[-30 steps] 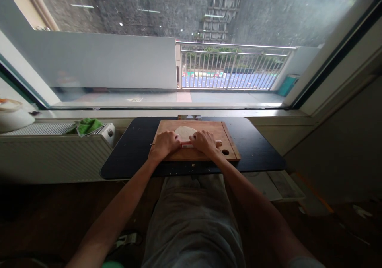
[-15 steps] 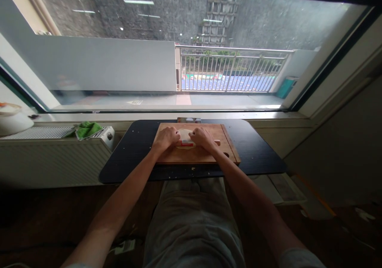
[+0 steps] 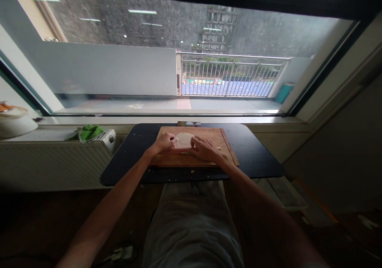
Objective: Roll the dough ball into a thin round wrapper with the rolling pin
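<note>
A pale, flat sheet of dough (image 3: 184, 139) lies on the wooden cutting board (image 3: 191, 164). Along its near edge is a rolling pin (image 3: 179, 151), partly covered by my hands. My left hand (image 3: 165, 142) is closed at the left edge of the dough, its thumb and fingertips pinched there. Over the right part of the pin rests my right hand (image 3: 206, 148), fingers curled by the dough's right side and thumb lying along the pin. The undersides of both hands are hidden.
The board sits on a small dark table (image 3: 253, 152) with crumbs on it. Behind stands a window sill (image 3: 238, 119) below a large window. At left are a radiator (image 3: 53, 160), a green cloth (image 3: 90, 132) and a white pot (image 3: 16, 121).
The rolling pin has come nearer my body, uncovering more dough. My left hand has shifted slightly left; my right hand has loosened from its fist, thumb stretched out. The view has tilted up slightly.
</note>
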Action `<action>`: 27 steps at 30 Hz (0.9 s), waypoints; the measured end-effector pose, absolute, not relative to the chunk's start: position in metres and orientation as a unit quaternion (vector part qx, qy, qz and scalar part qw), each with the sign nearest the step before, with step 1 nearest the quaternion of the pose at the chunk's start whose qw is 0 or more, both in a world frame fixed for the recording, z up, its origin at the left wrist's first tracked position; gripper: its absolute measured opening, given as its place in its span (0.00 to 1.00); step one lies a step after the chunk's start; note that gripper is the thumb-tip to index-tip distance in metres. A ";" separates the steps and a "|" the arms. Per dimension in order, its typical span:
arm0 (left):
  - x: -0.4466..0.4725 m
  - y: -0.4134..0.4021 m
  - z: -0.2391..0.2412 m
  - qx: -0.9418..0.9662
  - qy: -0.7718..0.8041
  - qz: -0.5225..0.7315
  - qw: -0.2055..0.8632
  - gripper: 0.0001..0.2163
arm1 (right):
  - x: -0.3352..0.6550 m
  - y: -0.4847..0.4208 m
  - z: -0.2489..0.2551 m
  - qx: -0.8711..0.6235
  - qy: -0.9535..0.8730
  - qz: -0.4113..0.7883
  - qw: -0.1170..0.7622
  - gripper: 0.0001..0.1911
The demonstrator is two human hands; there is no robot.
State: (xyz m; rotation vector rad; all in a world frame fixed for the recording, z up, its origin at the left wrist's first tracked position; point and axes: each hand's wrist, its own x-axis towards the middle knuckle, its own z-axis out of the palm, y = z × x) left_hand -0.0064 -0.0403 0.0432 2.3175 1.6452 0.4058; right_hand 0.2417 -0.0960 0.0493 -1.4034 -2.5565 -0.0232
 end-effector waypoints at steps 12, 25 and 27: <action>0.017 0.012 0.051 0.774 0.605 0.120 0.140 0.17 | 0.291 -0.098 0.048 -0.357 -0.922 -0.076 0.129 0.20; -0.037 -0.014 0.068 0.749 0.586 0.022 0.308 0.15 | 0.281 -0.083 0.056 -0.529 -0.841 -0.056 0.094 0.21; -0.041 -0.019 0.075 0.727 0.663 0.063 0.165 0.15 | 0.269 -0.084 0.057 -0.517 -0.851 -0.048 0.073 0.20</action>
